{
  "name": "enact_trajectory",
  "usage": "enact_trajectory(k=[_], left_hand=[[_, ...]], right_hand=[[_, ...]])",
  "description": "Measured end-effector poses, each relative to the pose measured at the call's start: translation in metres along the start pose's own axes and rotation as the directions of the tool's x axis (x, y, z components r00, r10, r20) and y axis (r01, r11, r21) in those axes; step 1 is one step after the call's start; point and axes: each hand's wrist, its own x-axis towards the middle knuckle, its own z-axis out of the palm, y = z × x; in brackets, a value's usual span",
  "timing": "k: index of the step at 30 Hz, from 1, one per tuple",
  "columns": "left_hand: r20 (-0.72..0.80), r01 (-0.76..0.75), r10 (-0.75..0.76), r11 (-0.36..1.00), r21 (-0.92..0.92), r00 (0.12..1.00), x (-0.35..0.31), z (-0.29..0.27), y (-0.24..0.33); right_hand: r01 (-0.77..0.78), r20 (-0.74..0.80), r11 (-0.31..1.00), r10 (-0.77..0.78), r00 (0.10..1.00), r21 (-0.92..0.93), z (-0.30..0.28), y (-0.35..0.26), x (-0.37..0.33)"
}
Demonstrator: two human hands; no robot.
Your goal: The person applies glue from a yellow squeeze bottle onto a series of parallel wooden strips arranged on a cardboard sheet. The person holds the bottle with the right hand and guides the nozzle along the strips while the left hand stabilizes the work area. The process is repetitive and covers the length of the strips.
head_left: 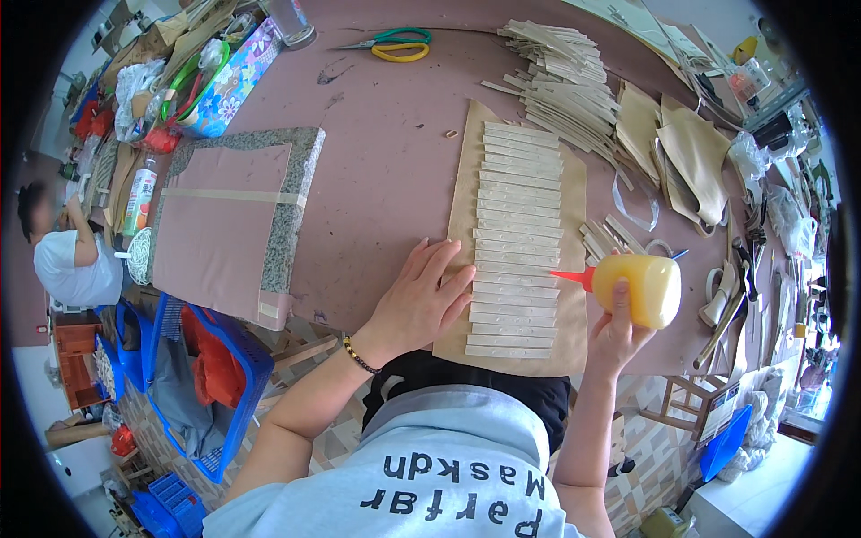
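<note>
Strips (517, 220) may get flooded if the right hand (617, 334), wrapped around the bottle (659, 291), oversqueezes, while the left hand (420, 300) lies spread.

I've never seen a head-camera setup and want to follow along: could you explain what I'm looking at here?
There is no machine: a person works with two bare hands, which serve as the grip. The single picture comes from a wide fisheye camera on the person's head, looking down, so straight edges bend toward the rim.

On the table lies a brown sheet bearing a column of pale strips. Farther off are a loose heap of similar strips and a pair of scissors; to the left is a speckled slab.

The right hand holds a yellow bottle, its red nozzle pointing at the strips. The left hand holds nothing visible; its fingertips are by the strips' left ends.
</note>
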Motion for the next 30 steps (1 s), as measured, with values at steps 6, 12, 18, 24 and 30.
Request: enact_trajectory(k=[6, 12, 18, 24, 30], left_hand=[[0.005, -0.003, 0.003, 1.000, 0.021, 1.000, 0.001, 0.000, 0.001], [0.009, -0.009, 0.009, 1.000, 0.013, 1.000, 0.000, 0.002, -0.001], [0.010, -0.006, 0.006, 1.000, 0.010, 1.000, 0.000, 0.000, 0.000], [0.006, -0.005, 0.005, 1.000, 0.013, 1.000, 0.001, 0.000, 0.001], [0.003, -0.007, 0.007, 1.000, 0.021, 1.000, 0.001, 0.000, 0.001]], right_hand=[[-0.047, 0.078, 0.998, 0.049, 0.996, -0.031, 0.030, 0.007, -0.014], [-0.054, 0.117, 0.997, 0.061, 0.991, -0.064, 0.029, 0.008, -0.012], [-0.043, 0.020, 0.998, 0.042, 0.999, 0.049, 0.002, 0.001, -0.002], [-0.038, -0.034, 0.998, 0.040, 0.999, 0.054, 0.006, 0.001, -0.001], [-0.054, 0.073, 0.998, 0.055, 0.996, -0.022, 0.027, 0.009, -0.010]])
